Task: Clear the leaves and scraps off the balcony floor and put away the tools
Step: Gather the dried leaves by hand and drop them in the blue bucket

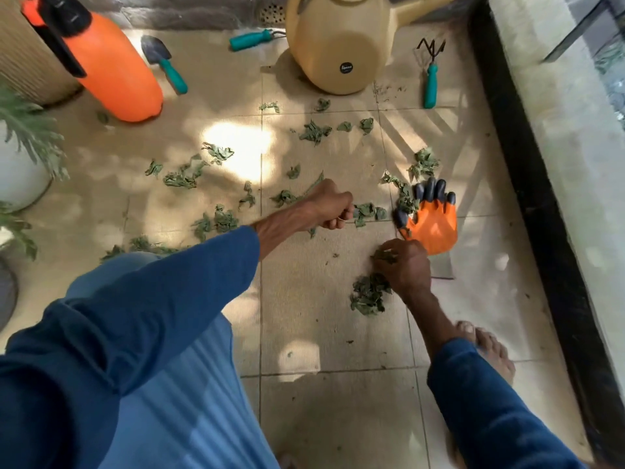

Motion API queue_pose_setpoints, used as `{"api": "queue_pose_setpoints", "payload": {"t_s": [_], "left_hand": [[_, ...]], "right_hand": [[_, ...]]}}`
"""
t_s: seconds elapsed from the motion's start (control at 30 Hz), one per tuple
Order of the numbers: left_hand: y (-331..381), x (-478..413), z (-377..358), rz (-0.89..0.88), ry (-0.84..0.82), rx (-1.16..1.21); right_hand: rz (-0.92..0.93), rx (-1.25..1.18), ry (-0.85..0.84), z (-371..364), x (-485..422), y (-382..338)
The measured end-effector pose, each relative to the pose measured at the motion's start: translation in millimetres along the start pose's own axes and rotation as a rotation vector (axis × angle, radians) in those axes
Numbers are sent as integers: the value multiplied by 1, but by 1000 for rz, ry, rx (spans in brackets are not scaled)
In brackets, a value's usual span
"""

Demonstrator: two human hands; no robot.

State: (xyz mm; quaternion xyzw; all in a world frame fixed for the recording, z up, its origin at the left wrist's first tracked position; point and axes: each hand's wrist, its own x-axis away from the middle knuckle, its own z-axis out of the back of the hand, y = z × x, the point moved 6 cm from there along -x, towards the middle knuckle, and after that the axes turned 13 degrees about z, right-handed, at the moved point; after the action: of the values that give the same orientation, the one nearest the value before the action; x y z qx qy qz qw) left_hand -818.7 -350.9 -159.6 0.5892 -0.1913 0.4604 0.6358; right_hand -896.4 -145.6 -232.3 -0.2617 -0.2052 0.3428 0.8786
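Observation:
Dry green leaves lie scattered over the beige tiled floor. My left hand is curled into a fist around some leaves, with bits sticking out near the fingers. My right hand pinches a clump of leaves above a small gathered pile. An orange garden glove with black claw tips lies just beyond my right hand. Teal-handled tools lie at the back: a trowel, a second tool and a hand rake.
A tan watering can stands at the back middle, an orange pressure sprayer at the back left. White planters with greenery line the left side. A black threshold runs along the right. My bare foot is near it.

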Motion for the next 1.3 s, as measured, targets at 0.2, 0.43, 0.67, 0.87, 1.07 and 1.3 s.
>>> {"api": "queue_pose_setpoints", "payload": {"t_s": [0.2, 0.43, 0.67, 0.87, 1.07, 1.3], "left_hand": [[-6, 0, 1, 63, -71, 111], [-3, 11, -12, 231, -214, 439], [-2, 18, -27, 272, -346, 510], [1, 16, -28, 135, -156, 407], [-5, 8, -19, 95, 6, 373], [-5, 9, -7, 77, 41, 408]], "right_hand": [[44, -160, 126, 24, -7, -20], [18, -578, 262, 75, -8, -82], [89, -541, 200, 73, -20, -107], [192, -462, 224, 63, -21, -124], [201, -664, 142, 61, -18, -129], [83, -375, 14, 55, -1, -50]]}}
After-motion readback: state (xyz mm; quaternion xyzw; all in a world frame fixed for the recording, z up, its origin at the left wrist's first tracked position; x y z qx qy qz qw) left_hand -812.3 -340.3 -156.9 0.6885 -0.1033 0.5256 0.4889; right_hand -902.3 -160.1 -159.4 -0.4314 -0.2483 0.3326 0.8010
